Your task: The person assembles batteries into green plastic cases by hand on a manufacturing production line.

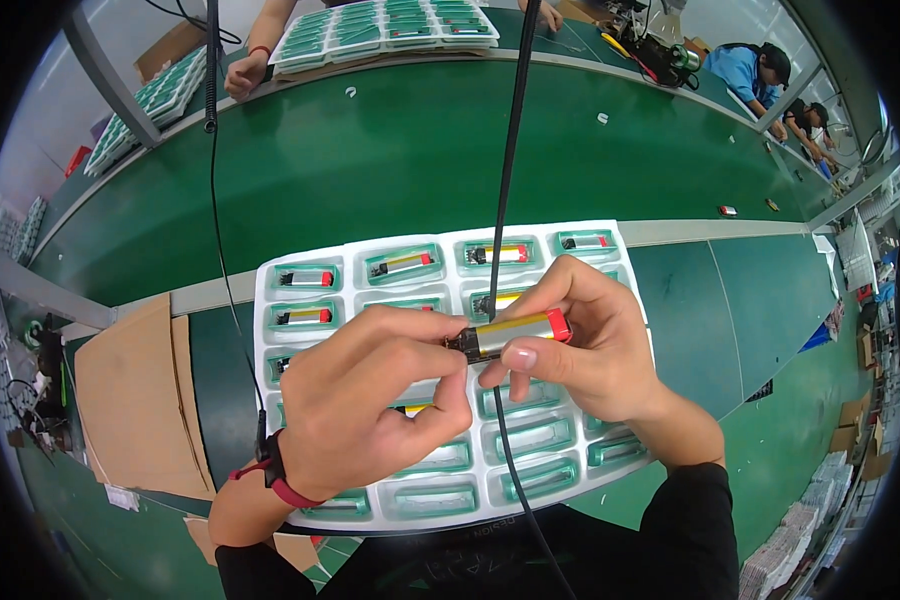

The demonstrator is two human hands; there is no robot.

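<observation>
The far rows of the white tray (352, 262) on the desk (685, 300) hold small batteries (305, 278) while the nearest compartments look unfilled, so work seems partway. Above it, the left hand (355, 375) pinches a silver-and-yellow battery (515, 336) at its dark end; the right hand (598, 350), fingers curled, steadies the red end between thumb and forefinger.

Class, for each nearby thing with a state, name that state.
White plastic compartment tray: partly filled
Silver-yellow cylindrical part with red end: held over the tray
Left hand: touching the part's dark end
Right hand: gripping near its red end
Brown flat cardboard sheets: overlapping
</observation>
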